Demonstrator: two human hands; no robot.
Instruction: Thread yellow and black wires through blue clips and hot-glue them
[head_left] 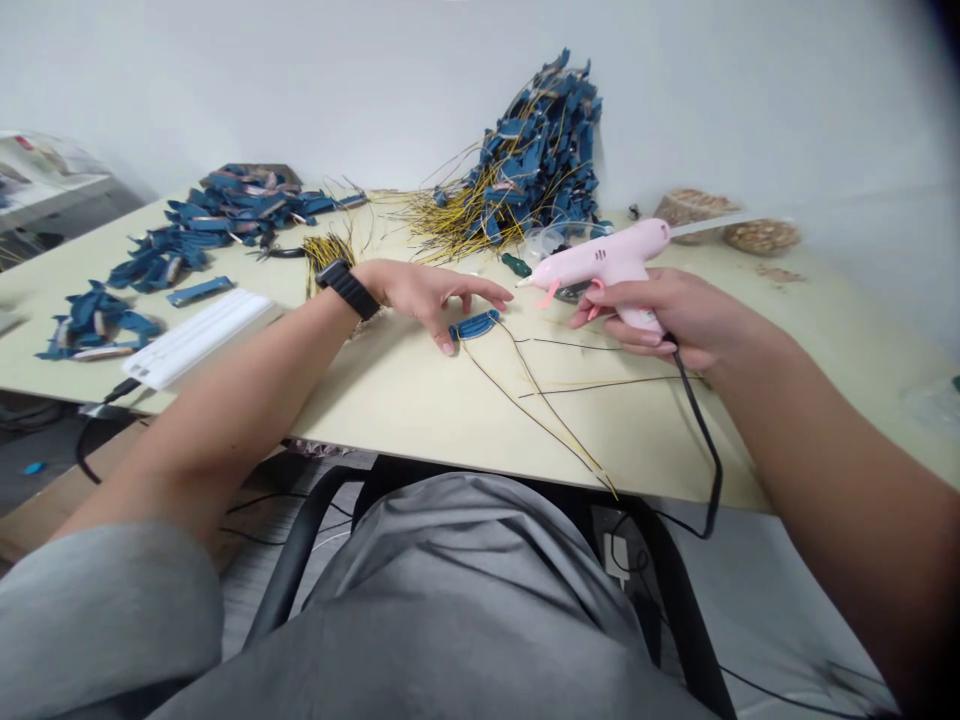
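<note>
In the head view, holds the left hand (pixel 424 300) loosely open over the table (pixel 420 400), with thumb and fingers spread around the small blue piece (pixel 475 326); cannot tell whether touching it. Wears a black watch (pixel 349 288) on that wrist. Keeps the right hand (pixel 637 310) closed around the handle of a pink glue gun (pixel 600 262), with the nozzle pointing toward the left fingertips, well apart from the blue piece. Lies flat on the table, that piece, with thin yellow-and-black wires (pixel 540 402) running from it toward the front edge. Shows, to the left, a scattered pile of blue pieces (pixel 217 210), black-handled pliers (pixel 281 252), a wire bundle (pixel 326 255) and a white box (pixel 199 338) beyond the left forearm. Rises at the back, against the wall, in a tall heap of wired blue pieces (pixel 544 150); includes, just in front, a green object (pixel 516 265).
</note>
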